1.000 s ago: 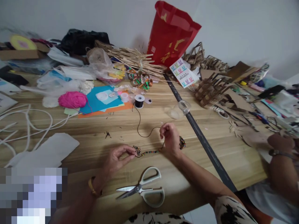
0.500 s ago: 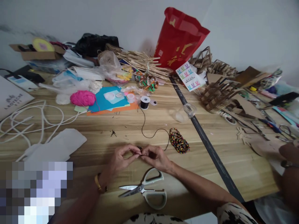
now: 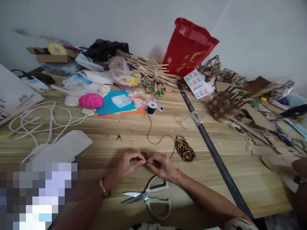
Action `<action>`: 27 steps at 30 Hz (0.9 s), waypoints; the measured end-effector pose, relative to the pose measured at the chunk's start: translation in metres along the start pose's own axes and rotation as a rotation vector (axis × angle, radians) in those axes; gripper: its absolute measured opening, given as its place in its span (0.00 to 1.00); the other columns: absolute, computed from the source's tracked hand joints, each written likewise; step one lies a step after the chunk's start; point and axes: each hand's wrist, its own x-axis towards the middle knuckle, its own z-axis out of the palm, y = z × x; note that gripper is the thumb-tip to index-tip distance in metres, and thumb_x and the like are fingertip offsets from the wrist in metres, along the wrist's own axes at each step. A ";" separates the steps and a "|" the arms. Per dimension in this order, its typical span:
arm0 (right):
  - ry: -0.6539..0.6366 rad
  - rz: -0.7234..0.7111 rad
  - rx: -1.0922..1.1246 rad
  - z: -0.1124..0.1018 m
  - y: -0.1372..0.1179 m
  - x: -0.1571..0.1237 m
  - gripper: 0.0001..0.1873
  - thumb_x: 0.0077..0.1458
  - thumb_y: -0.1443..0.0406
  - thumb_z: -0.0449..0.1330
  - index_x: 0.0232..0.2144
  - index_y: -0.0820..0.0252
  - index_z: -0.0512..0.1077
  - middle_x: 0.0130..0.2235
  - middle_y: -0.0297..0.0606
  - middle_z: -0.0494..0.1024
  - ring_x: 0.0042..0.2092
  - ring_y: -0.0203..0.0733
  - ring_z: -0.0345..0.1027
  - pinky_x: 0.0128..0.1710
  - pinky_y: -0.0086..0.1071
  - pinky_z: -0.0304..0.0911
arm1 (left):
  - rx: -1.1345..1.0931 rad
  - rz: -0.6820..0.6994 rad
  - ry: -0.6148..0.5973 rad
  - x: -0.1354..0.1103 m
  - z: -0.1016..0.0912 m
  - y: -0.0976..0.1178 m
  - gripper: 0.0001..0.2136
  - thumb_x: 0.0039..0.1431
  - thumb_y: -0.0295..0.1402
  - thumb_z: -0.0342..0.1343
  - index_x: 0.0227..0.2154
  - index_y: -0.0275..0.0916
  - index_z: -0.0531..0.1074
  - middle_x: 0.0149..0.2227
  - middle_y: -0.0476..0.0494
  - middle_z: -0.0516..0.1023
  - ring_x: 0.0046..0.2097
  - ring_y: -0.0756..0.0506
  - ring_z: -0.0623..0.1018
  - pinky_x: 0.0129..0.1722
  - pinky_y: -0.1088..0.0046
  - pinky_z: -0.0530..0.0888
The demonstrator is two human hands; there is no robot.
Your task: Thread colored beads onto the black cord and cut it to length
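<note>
My left hand [image 3: 127,165] and my right hand [image 3: 162,166] meet over the table, fingertips closed in a pinch and almost touching. Between and behind them shows a small strand of multicoloured beads [image 3: 144,155], partly covered by the fingers. Both hands seem to pinch its dark cord, though the ends are too small to make out. A black cord [image 3: 155,142] curves from a spool [image 3: 151,108] down behind my right hand. Beside that hand lies a pile of beaded bracelets [image 3: 185,149]. Scissors [image 3: 147,196] with pale handles rest with blades apart, nearer to me.
Pink yarn [image 3: 91,101], blue paper [image 3: 107,107] and a red bag [image 3: 189,48] stand toward the back. A dark strip [image 3: 216,159] crosses the table. Woven baskets [image 3: 222,107] are at right, near another person's arm [image 3: 301,191]. White cable [image 3: 50,124] coils at left.
The camera view has shifted slightly, so the scene sits lower and a bit to the right. More of the bead strand shows between my hands, which remain pinched together.
</note>
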 end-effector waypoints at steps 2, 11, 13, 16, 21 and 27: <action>-0.006 -0.034 -0.006 -0.001 0.000 -0.001 0.08 0.55 0.62 0.58 0.28 0.62 0.69 0.25 0.34 0.70 0.26 0.32 0.61 0.25 0.25 0.58 | 0.014 0.002 -0.021 0.000 0.000 0.001 0.07 0.54 0.32 0.58 0.24 0.37 0.76 0.25 0.46 0.78 0.30 0.47 0.75 0.33 0.74 0.70; 0.013 -0.089 -0.031 0.002 0.003 -0.002 0.08 0.58 0.61 0.58 0.30 0.61 0.69 0.26 0.35 0.71 0.26 0.33 0.63 0.26 0.25 0.59 | 0.029 0.003 -0.061 -0.002 0.002 0.002 0.06 0.55 0.32 0.57 0.25 0.37 0.75 0.27 0.46 0.78 0.32 0.47 0.75 0.34 0.74 0.69; 0.011 -0.104 -0.024 0.002 0.002 -0.001 0.08 0.58 0.62 0.58 0.30 0.61 0.70 0.27 0.36 0.73 0.28 0.34 0.65 0.27 0.25 0.60 | 0.045 -0.010 -0.059 -0.001 0.002 0.002 0.06 0.54 0.31 0.57 0.25 0.37 0.75 0.26 0.47 0.78 0.31 0.47 0.75 0.34 0.74 0.69; 0.001 -0.111 0.001 0.000 -0.001 0.001 0.07 0.58 0.63 0.58 0.31 0.62 0.70 0.28 0.37 0.73 0.29 0.35 0.66 0.29 0.26 0.61 | 0.062 -0.026 -0.050 -0.001 0.001 0.001 0.05 0.52 0.31 0.59 0.23 0.37 0.75 0.25 0.47 0.77 0.31 0.47 0.75 0.33 0.75 0.69; -0.029 -0.022 0.079 -0.001 0.001 0.002 0.07 0.57 0.62 0.59 0.31 0.62 0.72 0.29 0.38 0.74 0.30 0.36 0.67 0.29 0.26 0.61 | 0.055 -0.023 -0.048 -0.001 0.001 0.000 0.05 0.53 0.31 0.59 0.24 0.37 0.75 0.25 0.48 0.77 0.30 0.48 0.75 0.33 0.75 0.69; -0.068 0.084 0.152 -0.003 0.000 0.003 0.09 0.57 0.62 0.58 0.31 0.62 0.73 0.30 0.39 0.74 0.31 0.36 0.66 0.30 0.27 0.60 | 0.070 -0.039 -0.066 -0.001 0.001 -0.004 0.05 0.54 0.31 0.56 0.26 0.38 0.75 0.28 0.47 0.78 0.31 0.48 0.75 0.35 0.74 0.69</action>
